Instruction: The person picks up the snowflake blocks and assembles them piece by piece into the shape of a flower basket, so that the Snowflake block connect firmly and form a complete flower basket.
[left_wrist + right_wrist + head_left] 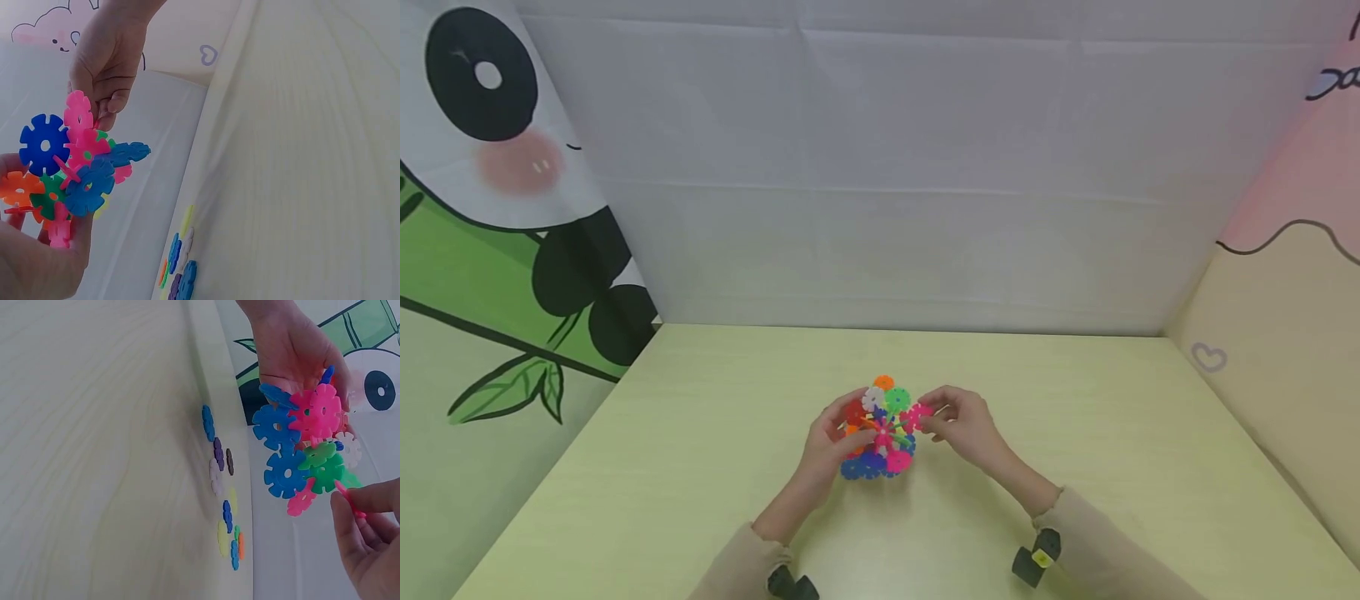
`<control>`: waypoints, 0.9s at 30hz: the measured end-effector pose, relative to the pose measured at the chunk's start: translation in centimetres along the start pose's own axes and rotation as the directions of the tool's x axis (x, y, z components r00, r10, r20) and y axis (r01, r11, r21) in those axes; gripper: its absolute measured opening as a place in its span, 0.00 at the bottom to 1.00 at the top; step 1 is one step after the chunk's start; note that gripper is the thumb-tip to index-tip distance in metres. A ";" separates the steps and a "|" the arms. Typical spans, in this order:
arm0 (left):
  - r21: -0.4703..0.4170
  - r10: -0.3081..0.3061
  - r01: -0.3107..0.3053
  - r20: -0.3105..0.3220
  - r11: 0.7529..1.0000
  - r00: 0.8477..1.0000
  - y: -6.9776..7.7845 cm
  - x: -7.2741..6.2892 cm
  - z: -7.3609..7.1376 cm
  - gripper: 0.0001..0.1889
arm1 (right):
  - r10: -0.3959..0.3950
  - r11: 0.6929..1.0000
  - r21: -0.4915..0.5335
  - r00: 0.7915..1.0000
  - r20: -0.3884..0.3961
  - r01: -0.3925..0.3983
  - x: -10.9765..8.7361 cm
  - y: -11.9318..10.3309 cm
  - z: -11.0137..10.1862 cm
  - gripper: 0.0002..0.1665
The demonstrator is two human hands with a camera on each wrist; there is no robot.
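While the left hand (825, 446) is apparently gripping the cluster (883, 432) over the table (625, 500), short of its far edge, right fingers (375, 497) are pinching a pink disc (917, 415), probably light, stiff, best held by its rim.

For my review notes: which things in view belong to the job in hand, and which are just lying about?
In the job:
Cluster of slotted flower discs, held by the left hand
Pink disc, pinched by the right hand

Lying about:
Loose discs on the tabletop, blue, purple and yellow among them; possibly spare pieces
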State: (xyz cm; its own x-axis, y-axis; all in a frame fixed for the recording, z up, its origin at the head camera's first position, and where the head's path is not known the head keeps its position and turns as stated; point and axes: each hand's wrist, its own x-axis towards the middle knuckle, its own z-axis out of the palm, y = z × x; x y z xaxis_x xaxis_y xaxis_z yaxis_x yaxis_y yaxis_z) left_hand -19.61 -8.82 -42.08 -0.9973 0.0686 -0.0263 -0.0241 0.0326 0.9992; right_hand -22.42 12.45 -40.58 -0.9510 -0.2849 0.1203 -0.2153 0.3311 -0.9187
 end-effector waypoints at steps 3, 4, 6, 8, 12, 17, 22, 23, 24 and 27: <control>0.004 0.006 -0.006 -0.003 1.000 1.000 -0.1 -0.1 0.1 0.28 | -0.039 0.999 -0.030 0.999 -0.003 0.039 -0.1 -0.1 -0.1 0.11; 0.003 0.007 -0.007 -0.004 1.000 1.000 -0.1 -0.1 0.2 0.28 | -0.046 0.998 -0.033 0.999 -0.001 0.046 -0.2 -0.1 -0.2 0.11; 0.005 0.009 -0.009 -0.004 1.000 1.000 0.0 -0.1 0.2 0.28 | -0.042 0.998 -0.041 0.999 0.011 0.042 -0.2 -0.1 -0.3 0.11; 0.009 0.010 -0.010 0.001 1.000 1.000 0.0 -0.1 0.3 0.28 | -0.034 0.999 -0.038 0.999 0.026 0.035 -0.1 -0.1 -0.4 0.12; 0.037 0.023 -0.024 0.027 0.999 0.999 0.2 -0.2 0.5 0.28 | -0.039 0.999 -0.032 0.999 -0.003 0.039 -0.1 0.0 -0.3 0.14; 0.073 0.036 -0.043 0.090 0.996 0.995 0.5 -0.6 0.7 0.31 | -0.009 0.999 0.034 0.986 -0.164 0.015 -0.2 -0.3 0.3 0.10; 0.032 0.057 -0.060 0.089 0.998 0.994 0.6 -0.9 1.0 0.33 | 0.019 0.995 0.095 0.968 -0.252 0.006 -0.3 -0.4 1.0 0.08; 0.024 0.065 -0.068 0.082 0.997 0.994 0.6 -0.9 1.0 0.33 | 0.024 0.994 0.112 0.964 -0.266 0.006 -0.4 -0.4 1.1 0.08; 0.016 0.074 -0.075 0.075 0.997 0.994 0.6 -0.9 1.0 0.34 | 0.021 0.993 0.121 0.959 -0.281 0.013 -0.4 -0.5 1.3 0.08; -0.010 0.093 -0.093 0.060 0.996 0.994 0.7 -1.0 1.1 0.34 | 0.021 0.989 0.143 0.948 -0.319 0.026 -0.7 -0.8 1.7 0.08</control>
State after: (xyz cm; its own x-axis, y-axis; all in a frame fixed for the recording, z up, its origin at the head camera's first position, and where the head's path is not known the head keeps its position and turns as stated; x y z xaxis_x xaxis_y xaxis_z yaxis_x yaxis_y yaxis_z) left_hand -18.57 -7.77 -41.37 -0.9892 0.1315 0.0653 0.0680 0.0161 0.9976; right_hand -21.22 10.85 -40.57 -0.9764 0.0236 0.2145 -0.2062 0.1916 -0.9596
